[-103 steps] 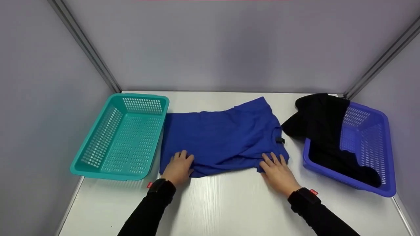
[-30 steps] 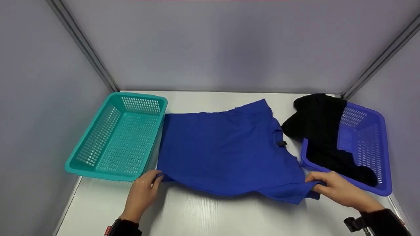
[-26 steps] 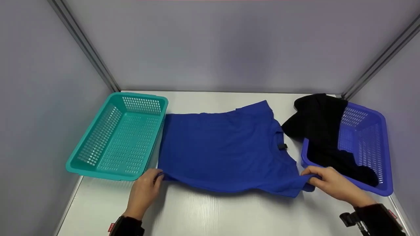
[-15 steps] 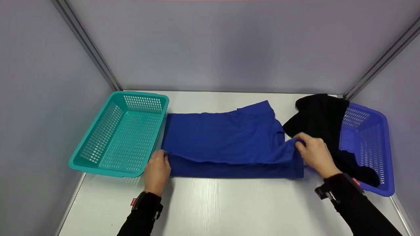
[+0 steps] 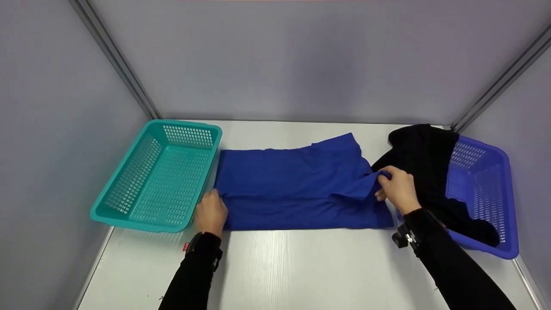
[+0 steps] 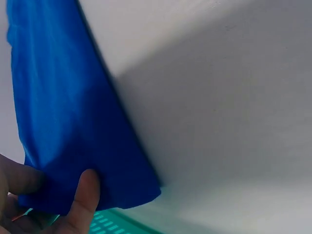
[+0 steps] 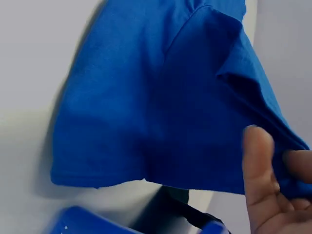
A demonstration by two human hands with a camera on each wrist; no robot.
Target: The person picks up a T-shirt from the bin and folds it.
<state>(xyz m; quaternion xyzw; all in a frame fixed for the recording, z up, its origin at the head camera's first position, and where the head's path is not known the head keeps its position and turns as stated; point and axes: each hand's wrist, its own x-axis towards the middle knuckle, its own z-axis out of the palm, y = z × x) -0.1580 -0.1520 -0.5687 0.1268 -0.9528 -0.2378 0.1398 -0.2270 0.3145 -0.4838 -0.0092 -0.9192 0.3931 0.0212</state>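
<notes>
A blue T-shirt lies on the white table in the head view, its near side folded over the rest. My left hand pinches the fold at the hem end, beside the teal basket. Seen from the left wrist, fingers lie on the cloth near the hem corner. At the collar end, my right hand holds a raised bit of the shirt between thumb and fingers. The right wrist view shows the sleeve part of the T-shirt spread beside that hand. The collar is mostly hidden under the lifted cloth.
On the left stands a teal basket with perforated walls. A purple basket sits on the right, with a black garment hanging over its left rim onto the table. Grey panels enclose the table at the back and sides.
Earlier both hands lay on the shirt, then gripped its near edge and drew it nearer. Since then they have carried that edge away from me, folding it over the shirt.
</notes>
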